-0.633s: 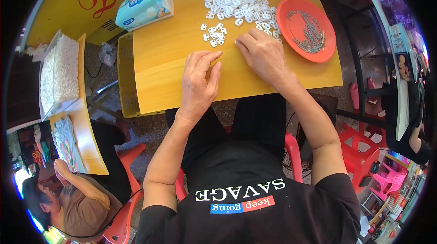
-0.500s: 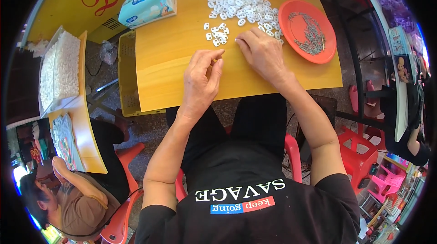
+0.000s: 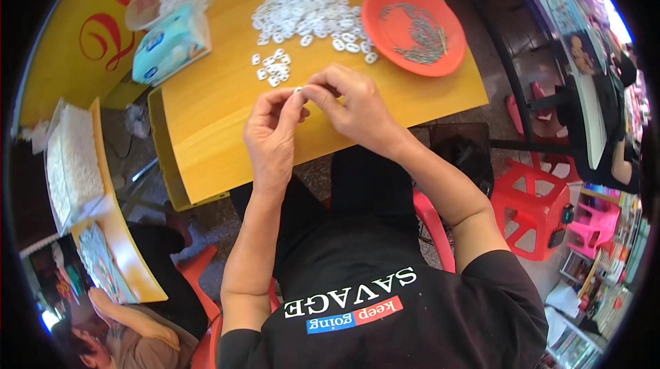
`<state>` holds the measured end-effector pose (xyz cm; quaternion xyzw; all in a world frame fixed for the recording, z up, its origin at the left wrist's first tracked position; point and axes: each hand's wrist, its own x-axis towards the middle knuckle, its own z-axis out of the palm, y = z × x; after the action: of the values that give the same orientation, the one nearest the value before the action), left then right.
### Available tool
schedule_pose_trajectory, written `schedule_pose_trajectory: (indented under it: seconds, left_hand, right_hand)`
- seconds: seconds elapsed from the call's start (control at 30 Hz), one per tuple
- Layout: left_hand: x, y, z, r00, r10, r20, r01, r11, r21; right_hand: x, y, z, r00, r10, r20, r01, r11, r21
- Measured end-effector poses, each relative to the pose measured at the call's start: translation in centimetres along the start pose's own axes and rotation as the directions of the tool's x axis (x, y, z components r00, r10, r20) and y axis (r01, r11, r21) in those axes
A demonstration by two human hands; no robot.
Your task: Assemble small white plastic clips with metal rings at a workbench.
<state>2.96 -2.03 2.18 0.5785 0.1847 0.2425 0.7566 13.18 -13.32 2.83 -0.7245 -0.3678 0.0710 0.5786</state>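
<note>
Left grip (image 3: pixel 270 129): you pinch a small white piece (image 3: pixel 298 90).
Right grip (image 3: pixel 356 102): nearly closed beside it; hold unclear.
Counter (image 3: pixel 220 118): uneven pressure could flick it here.

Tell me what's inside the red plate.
The red plate holds a loose spread of small, thin grey pieces. Its bare floor shows around them; whatever lies beneath the densest part is covered and can't be seen.

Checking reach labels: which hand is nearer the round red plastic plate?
Right. The right hand is left of the plate, toward the person's body; the left hand is farther left, past the right hand.
</note>
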Motion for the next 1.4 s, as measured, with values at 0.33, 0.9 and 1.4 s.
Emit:
schedule_pose_trajectory:
  seconds: [0.33,0.9,1.4]
  left_hand:
    - [0.4,-1.3,0.1,0.981,-0.056,0.184,0.063,0.998,-0.032]
    - [0.6,-1.3,0.0,0.985,-0.052,0.166,0.073,0.99,-0.124]
    - [0.6,-1.3,0.0,0.982,-0.053,0.179,0.071,0.993,-0.096]
  right_hand:
    - [0.5,0.2,-6.6,0.972,-0.213,0.102,0.232,0.945,-0.231]
    - [4.7,4.7,-19.0,0.994,-0.03,0.103,0.1,0.618,-0.78]
    - [7.9,5.8,-17.5,0.96,0.011,0.281,0.247,0.442,-0.862]
